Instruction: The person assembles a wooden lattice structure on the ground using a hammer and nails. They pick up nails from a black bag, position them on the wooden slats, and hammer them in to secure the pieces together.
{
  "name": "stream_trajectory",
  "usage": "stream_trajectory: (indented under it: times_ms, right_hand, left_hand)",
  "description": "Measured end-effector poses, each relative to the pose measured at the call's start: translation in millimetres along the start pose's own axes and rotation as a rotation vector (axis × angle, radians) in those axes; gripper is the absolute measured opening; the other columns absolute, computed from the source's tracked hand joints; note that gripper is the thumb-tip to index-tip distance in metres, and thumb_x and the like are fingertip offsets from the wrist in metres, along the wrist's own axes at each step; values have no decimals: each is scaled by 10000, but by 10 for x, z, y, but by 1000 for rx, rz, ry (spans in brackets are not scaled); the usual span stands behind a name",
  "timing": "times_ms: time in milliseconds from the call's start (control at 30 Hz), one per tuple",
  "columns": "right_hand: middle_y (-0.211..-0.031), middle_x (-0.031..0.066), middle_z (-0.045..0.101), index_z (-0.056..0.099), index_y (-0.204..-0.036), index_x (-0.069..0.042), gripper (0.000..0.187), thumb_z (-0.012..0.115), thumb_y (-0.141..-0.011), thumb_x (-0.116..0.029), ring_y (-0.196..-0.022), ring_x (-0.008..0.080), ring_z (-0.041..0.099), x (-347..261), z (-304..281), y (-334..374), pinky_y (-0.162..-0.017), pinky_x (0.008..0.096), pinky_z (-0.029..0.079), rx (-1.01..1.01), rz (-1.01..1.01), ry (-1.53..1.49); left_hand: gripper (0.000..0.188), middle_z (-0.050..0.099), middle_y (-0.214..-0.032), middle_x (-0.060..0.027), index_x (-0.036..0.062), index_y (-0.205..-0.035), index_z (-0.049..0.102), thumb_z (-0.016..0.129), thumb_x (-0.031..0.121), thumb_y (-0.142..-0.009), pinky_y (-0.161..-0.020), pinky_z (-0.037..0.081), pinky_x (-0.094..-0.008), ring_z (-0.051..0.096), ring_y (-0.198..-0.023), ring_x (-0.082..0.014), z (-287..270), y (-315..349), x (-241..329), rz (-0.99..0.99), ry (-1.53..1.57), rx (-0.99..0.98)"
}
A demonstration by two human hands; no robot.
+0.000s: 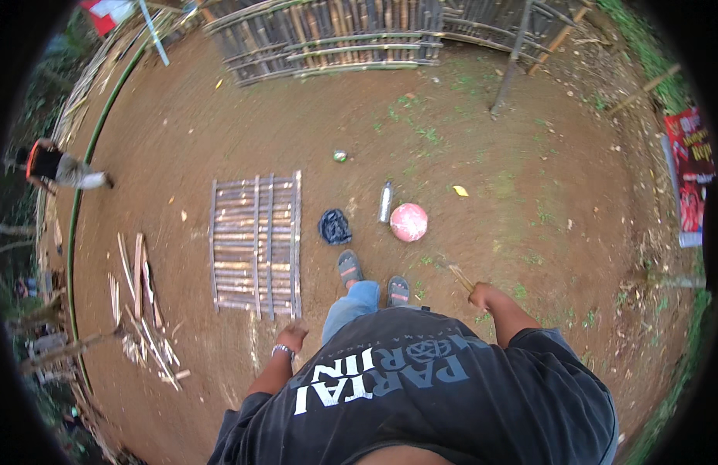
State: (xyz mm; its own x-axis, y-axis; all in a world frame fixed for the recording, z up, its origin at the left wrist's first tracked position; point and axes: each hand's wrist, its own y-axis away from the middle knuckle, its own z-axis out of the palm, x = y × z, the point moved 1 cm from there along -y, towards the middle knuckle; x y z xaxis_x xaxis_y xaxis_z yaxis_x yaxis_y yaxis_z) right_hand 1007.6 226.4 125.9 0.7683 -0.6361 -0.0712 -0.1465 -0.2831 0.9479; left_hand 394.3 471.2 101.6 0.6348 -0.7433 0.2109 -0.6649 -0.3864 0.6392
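My left hand [291, 335], with a band at the wrist, hangs with its fingers loose near the lower right corner of a slatted bamboo panel [240, 252]. It appears to hold nothing; whether it touches the panel, I cannot tell. Out to the right, my right hand [489, 297] is closed around a thin tan stick-like tool [458, 275] with a greyish tip. The tip is blurred, so its exact kind is unclear. My sandalled feet stand between the panel and the tool, one leg forward.
Ahead lie a dark crumpled plastic bag [335, 227], a silver bottle [385, 203], a pink-and-white round object [408, 222] and a small can [340, 156]. Split wood pieces [146, 310] are scattered left. A person [60, 167] walks beside a green hose [84, 190]. A bamboo fence [328, 35] stands beyond.
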Motion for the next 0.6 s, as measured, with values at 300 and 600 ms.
stream_trajectory:
  times_ms: [300,600]
  right_hand:
    - [-708,95,622,669,-1071,7,297,595,-909,-231,-599,219,612,-97,-56,837,-560,420,496,-44,450,-471]
    - [-948,247,726,702,-1030,35,358,641,-826,-253,-903,387,721,-1179,-352,762,-789,469,564,265,299,-413]
  left_hand:
    - [601,660,-1272,-261,-31,-1291,643,719,394,-872,-1031,485,-381,633,-1210,-350,-84,-602,-1697,-405,549,60]
    - [497,734,-1097,-218,-62,-1205,677,718,328,-900,-898,529,-355,705,-1003,-275,-2306,-1692,-1617,-330,914,457]
